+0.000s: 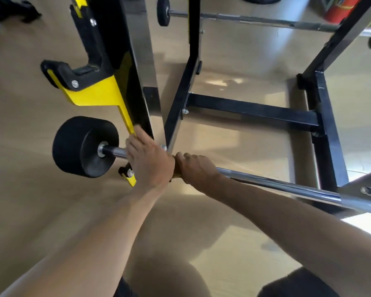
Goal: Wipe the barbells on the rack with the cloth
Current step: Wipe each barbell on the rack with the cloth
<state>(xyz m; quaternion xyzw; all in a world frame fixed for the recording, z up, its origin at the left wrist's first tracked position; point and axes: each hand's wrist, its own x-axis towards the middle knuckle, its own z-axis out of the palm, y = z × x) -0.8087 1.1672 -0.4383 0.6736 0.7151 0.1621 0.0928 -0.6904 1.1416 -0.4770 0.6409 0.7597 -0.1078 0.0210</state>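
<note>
A chrome barbell (pixel 276 185) lies low across the black and yellow rack (pixel 94 93), with a black round weight (pixel 79 146) on its left end. My left hand (pixel 148 159) lies flat over the bar just inside that weight, its fingers stretched up against the yellow upright. Right beside it, my right hand (pixel 195 168) is closed around the bar. A tan sliver of what looks like the cloth (pixel 175 175) shows at its left edge; the rest is hidden under the hand. A second barbell (pixel 255 19) rests on the far side of the rack.
Black floor bars of the rack frame (pixel 251 110) cross the tan floor behind the near barbell. An empty black hook (pixel 73 71) juts out above the weight. A red object (pixel 341 7) stands at the top right, and dark gear (pixel 13 9) lies at the top left.
</note>
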